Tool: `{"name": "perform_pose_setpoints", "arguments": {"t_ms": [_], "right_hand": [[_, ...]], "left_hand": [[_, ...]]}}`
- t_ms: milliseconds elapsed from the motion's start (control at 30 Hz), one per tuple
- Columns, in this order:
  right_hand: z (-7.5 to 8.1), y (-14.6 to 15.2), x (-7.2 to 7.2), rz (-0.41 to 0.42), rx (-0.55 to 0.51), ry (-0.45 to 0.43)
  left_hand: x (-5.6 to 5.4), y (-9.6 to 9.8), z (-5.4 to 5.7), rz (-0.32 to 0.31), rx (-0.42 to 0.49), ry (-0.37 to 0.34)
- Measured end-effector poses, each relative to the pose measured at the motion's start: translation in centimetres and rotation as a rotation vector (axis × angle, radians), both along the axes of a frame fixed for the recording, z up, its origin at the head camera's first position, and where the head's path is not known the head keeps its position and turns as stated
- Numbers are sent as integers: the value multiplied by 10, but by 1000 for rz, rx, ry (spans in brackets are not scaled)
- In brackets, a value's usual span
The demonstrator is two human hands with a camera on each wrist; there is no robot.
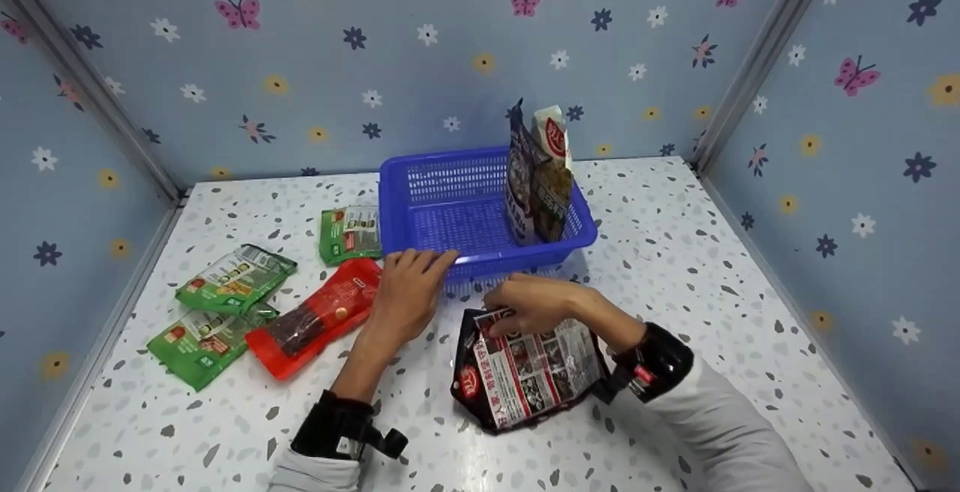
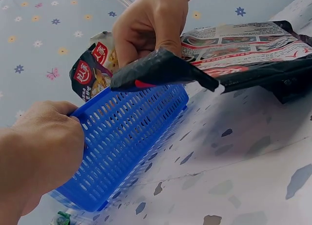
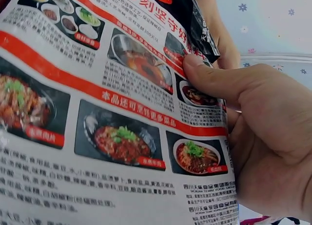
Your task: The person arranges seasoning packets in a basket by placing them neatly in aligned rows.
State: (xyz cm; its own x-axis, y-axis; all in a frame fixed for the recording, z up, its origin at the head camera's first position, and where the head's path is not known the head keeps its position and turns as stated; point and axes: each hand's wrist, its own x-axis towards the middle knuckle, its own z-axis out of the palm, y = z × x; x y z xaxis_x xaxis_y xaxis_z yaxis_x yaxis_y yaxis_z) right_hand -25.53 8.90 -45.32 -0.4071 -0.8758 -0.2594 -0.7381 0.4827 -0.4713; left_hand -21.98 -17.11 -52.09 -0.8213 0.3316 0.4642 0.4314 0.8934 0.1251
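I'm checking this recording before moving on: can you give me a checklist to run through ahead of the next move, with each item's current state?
1. Right hand pinches the black pouch, thumb on its printed side: ok.
2. Left hand grips the front rim of the blue basket: ok.
3. Basket has room: ok, bare floor shows left of the two standing pouches.
4. Black pouch inside the basket: not ok, it is outside, in front of it.
5. Black pouch wholly off the table: cannot tell.
6. Red packet out of the way: ok, it lies off to the left.
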Motion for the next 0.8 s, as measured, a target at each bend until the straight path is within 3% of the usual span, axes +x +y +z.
{"name": "perform_pose_setpoints", "arguments": {"t_ms": [300, 600, 800], "right_hand": [[9, 17, 2, -56, -161, -72], [13, 25, 2, -158, -442, -100], [15, 24, 2, -274, -651, -216]], "left_hand": [[-2, 0, 0, 2, 9, -24], [0, 0, 3, -3, 26, -45], [2, 1, 7, -17, 40, -71]]}}
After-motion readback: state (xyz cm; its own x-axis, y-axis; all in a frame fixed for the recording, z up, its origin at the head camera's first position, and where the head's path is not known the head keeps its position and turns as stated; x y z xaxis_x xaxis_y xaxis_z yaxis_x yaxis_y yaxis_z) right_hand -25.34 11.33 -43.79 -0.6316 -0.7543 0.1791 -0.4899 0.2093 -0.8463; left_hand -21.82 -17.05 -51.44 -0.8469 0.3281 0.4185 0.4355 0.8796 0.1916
